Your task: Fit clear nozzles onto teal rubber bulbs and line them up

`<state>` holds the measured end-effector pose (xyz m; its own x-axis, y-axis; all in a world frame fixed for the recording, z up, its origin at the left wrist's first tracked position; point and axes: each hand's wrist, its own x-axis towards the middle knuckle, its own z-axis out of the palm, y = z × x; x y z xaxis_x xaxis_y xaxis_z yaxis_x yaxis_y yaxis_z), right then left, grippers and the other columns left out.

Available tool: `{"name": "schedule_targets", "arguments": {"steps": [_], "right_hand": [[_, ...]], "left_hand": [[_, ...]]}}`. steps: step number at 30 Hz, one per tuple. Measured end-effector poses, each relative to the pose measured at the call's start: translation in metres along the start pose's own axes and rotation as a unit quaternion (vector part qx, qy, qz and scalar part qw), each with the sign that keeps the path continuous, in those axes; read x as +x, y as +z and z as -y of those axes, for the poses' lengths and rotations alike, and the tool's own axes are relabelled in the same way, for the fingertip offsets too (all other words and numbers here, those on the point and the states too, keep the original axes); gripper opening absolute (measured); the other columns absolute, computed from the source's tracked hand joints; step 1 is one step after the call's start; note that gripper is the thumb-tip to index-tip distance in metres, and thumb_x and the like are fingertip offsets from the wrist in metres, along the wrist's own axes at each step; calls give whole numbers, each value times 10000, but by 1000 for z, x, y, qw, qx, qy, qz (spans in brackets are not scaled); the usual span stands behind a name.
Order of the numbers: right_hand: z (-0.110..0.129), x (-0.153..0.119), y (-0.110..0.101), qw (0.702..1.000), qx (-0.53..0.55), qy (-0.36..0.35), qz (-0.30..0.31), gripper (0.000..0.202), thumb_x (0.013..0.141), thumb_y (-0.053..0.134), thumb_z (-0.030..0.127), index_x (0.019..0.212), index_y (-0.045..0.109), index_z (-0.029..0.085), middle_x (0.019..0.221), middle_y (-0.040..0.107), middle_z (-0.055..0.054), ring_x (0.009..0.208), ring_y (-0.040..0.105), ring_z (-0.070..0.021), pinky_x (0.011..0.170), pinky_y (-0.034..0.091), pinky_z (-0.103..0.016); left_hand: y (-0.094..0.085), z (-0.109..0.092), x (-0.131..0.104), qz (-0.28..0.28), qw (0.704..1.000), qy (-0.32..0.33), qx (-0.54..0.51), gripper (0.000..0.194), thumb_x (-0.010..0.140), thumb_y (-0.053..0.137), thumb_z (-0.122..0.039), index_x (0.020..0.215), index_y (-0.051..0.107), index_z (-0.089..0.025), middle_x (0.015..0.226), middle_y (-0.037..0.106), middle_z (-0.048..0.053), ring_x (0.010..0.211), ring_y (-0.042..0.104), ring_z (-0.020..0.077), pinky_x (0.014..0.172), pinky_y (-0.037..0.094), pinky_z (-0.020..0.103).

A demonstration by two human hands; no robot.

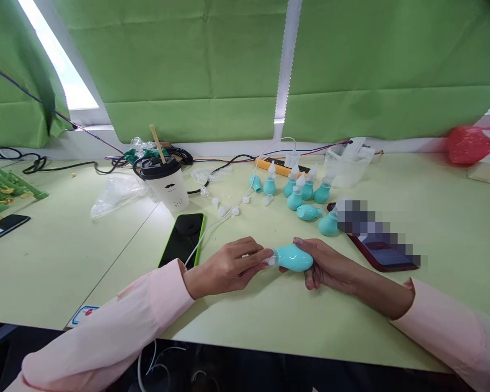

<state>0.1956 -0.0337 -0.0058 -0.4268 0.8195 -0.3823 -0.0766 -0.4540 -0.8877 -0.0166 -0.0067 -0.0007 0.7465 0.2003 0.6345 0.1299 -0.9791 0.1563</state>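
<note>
My right hand [322,264] is closed around a teal squeeze bulb [296,258], which lies sideways just above the table and looks like a nasal aspirator. At its neck, my left hand [237,264] pinches the clear nozzle [271,258] between thumb and fingers; the nozzle's tip is partly hidden. Behind my hands stand several similar teal bulbs with clear tips, among them one upright bulb [294,199]. A bare teal bulb [309,212] lies on its side near them, and another bulb [329,224] leans by the phone at the right.
Small clear plastic pieces [235,210] lie left of the bulbs. A green-edged phone [183,239] sits by my left forearm, under a white cable [212,224]. Further back are a lidded paper cup [168,188] with a straw, a yellow power strip [275,166] and a red-cased phone [379,245].
</note>
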Motion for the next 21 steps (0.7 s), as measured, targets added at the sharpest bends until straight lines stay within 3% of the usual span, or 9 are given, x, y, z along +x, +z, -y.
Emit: {"name": "schedule_targets", "arguments": {"steps": [14,17,21], "right_hand": [[0,0,-4,997,-15,45,63,416,805,329,492,760,509,119,620,667,-103,258,464,-49,235,277,-113],[1,0,-1,996,-10,58,60,421,792,314,522,810,486,138,660,665,-102,352,545,-105,289,391,-169],[4,-1,4,998,-37,-56,-4,378,750,427,493,926,481,163,795,615,-70,550,604,-156,376,486,-247]], "left_hand": [[-2,-5,2,-15,1000,24,8,353,747,485,-89,1092,446,-152,809,597,84,749,542,144,614,469,277],[-3,-6,3,-28,998,-32,-36,287,750,495,-129,1035,510,-151,775,607,75,687,545,124,589,462,250],[-3,-3,5,-51,979,-171,-96,220,742,519,-219,936,594,-148,681,604,45,586,538,99,549,453,219]]}}
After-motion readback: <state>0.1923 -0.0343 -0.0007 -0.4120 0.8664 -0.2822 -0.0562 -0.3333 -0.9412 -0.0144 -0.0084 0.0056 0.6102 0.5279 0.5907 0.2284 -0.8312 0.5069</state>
